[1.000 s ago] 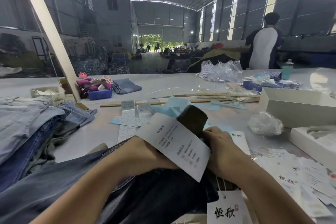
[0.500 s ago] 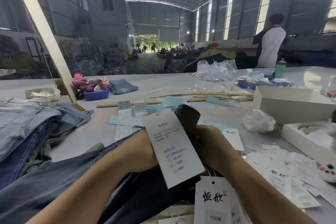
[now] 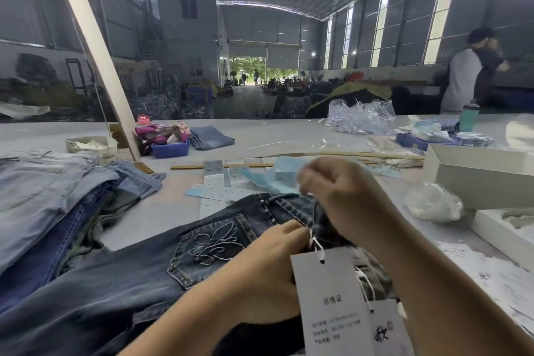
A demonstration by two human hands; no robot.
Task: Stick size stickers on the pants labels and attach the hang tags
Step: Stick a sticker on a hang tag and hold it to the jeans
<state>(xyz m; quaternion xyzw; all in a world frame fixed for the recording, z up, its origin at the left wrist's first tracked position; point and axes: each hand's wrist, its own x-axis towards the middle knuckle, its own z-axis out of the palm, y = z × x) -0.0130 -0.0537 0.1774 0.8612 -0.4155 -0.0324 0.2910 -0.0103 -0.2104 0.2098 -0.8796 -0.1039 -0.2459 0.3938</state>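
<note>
Dark blue jeans point(image 3: 121, 283) with an embroidered back pocket lie across the table in front of me. A white hang tag point(image 3: 332, 306) with printed text hangs on a white string at the waistband, and a second tag point(image 3: 385, 329) with black characters lies behind it. My left hand point(image 3: 268, 266) holds the waistband where the string goes in. My right hand point(image 3: 341, 191) is raised above the waistband, fingers curled and pinching the string end; the motion is blurred. Sheets of size stickers point(image 3: 215, 189) lie beyond the jeans.
A stack of light and dark jeans point(image 3: 49, 199) is at the left. White boxes point(image 3: 476, 173) and a clear bag point(image 3: 433, 202) stand at the right, loose hang tags point(image 3: 505, 277) at the near right. A blue bin point(image 3: 170, 149), wooden sticks point(image 3: 219, 166) and a person point(image 3: 468, 72) are farther back.
The hang tag dropped from in front of my hands to hang below the waistband. My right hand rose and pulled up. The jeans' back pocket is now in sight.
</note>
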